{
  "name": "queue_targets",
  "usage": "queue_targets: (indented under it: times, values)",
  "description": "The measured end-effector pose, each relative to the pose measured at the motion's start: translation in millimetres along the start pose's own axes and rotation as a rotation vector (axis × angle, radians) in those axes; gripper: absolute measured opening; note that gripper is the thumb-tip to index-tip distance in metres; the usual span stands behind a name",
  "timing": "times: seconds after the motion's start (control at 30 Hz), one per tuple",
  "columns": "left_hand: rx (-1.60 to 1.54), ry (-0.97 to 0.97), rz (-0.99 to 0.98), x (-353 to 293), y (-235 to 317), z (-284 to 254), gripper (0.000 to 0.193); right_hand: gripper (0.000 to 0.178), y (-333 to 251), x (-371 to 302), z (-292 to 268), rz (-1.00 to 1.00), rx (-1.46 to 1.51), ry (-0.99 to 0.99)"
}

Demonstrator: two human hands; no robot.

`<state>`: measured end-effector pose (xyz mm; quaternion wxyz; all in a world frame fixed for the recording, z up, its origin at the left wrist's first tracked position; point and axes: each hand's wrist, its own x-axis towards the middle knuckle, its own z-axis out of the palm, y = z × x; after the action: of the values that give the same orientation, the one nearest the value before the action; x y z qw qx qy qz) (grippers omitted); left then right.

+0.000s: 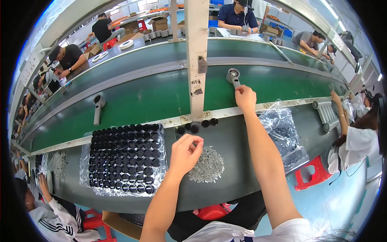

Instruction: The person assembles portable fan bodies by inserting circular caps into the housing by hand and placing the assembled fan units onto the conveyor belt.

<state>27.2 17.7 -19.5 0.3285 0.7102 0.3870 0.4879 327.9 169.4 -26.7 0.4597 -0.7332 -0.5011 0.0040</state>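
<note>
Over the green conveyor belt (153,88), my right hand (245,98) is closed on the handle end of a grey handheld fan (233,74), its round head pointing away from me. My left hand (186,151) hovers at the left edge of a pile of small clear pieces (207,164), thumb and fingers pinched together; whatever they may hold is too small to make out. Just beyond it, several loose black round caps (194,128) lie along the bench edge. Left of that hand, rows of black round caps (125,157) sit on clear plastic.
Another grey fan (98,109) lies on the belt at left. A white post (197,60) rises between my hands. A plastic-wrapped pack (280,135) lies by my right forearm. Co-workers sit on both sides; one at right reaches near grey fan parts (325,115).
</note>
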Motion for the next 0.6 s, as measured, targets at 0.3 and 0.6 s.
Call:
queue_targets:
  times: [0.3, 0.6]
  values:
    - [0.005, 0.016, -0.006, 0.4, -2.2, -3.4, 0.005, 0.016, -17.7, -4.3, 17.4, -0.037, -0.089, -0.186]
    - [-0.029, 0.044, -0.002, 2.4, 4.0, -3.5, 0.005, 0.015, -35.9, -46.1, -48.9, 0.374, 0.796, -0.439]
